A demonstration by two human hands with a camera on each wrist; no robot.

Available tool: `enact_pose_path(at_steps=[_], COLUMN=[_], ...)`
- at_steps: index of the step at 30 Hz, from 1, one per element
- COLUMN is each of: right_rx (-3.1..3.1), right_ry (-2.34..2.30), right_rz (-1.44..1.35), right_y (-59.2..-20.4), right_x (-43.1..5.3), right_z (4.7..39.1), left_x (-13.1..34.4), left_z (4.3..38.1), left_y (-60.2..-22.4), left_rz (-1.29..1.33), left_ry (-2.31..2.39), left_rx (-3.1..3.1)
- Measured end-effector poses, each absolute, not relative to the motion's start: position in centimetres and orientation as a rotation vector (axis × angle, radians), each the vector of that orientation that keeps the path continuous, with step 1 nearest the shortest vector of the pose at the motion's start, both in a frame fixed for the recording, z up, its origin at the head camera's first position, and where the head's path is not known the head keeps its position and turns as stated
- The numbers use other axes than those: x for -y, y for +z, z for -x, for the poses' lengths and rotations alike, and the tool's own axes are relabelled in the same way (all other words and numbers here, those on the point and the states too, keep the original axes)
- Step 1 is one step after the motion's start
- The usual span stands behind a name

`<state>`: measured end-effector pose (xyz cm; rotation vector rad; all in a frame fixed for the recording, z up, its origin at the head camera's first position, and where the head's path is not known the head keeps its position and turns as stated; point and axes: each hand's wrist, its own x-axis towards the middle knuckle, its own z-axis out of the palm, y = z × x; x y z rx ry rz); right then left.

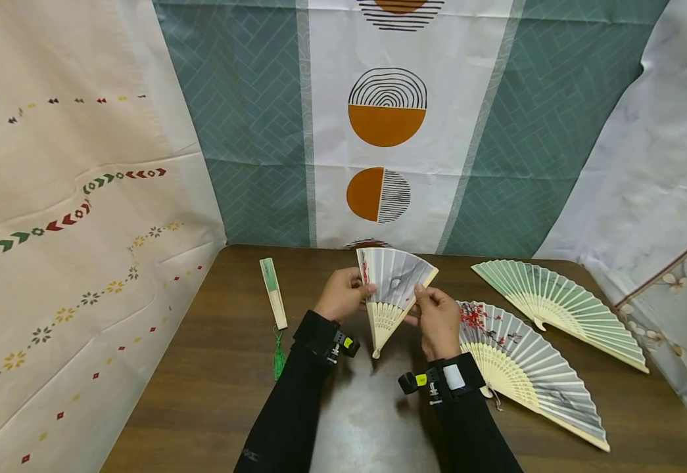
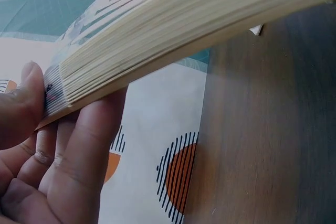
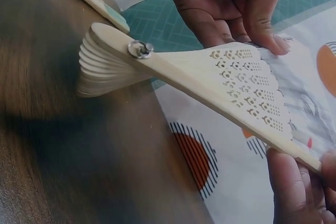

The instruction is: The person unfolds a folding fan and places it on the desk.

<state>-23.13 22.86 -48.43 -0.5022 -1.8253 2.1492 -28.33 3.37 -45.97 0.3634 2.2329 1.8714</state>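
Observation:
A partly spread folding fan (image 1: pixel 395 282), pale grey with red marks and pierced cream ribs, is held up over the middle of the table. My left hand (image 1: pixel 343 293) pinches its left edge, thumb in front and fingers behind. On the opposite edge my right hand (image 1: pixel 438 322) grips the outer rib between thumb and fingers. In the left wrist view, the stacked ribs of the fan (image 2: pixel 157 40) run past the left thumb. The right wrist view shows the metal pivot ring (image 3: pixel 140 49) at the fan's narrow end, which points down toward me.
At the right lie a spread grey fan with red blossoms (image 1: pixel 532 368) and, behind it, a spread green fan (image 1: pixel 562 305). A folded green fan (image 1: pixel 273 292) with a green tassel (image 1: pixel 279 358) lies at the left. Fabric hangs behind the wooden table (image 1: pixel 201 394).

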Motion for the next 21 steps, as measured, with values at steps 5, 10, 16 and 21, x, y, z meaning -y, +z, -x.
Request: enact_pose_path(at_steps=[5, 10, 16, 21], right_rx=[1.799, 1.755, 1.743, 1.725], right_ry=[2.16, 2.165, 2.172, 2.179], right_rz=[0.518, 0.515, 0.51, 0.524], right_y=[-48.48, -48.44, -48.37, -48.39], right_x=[-22.87, -23.03, -23.04, -23.09], right_z=[23.13, 22.99, 23.04, 23.1], left_x=[-3.2, -2.7, -2.47, -2.66], left_z=[28.39, 28.5, 28.62, 28.71], left_y=[-46.14, -45.96, -45.77, -46.0], left_rz=[-0.355, -0.316, -0.302, -0.297], left_ry=[1.901, 1.965, 1.977, 1.983], left_rx=[-2.231, -2.2, -2.191, -2.202])
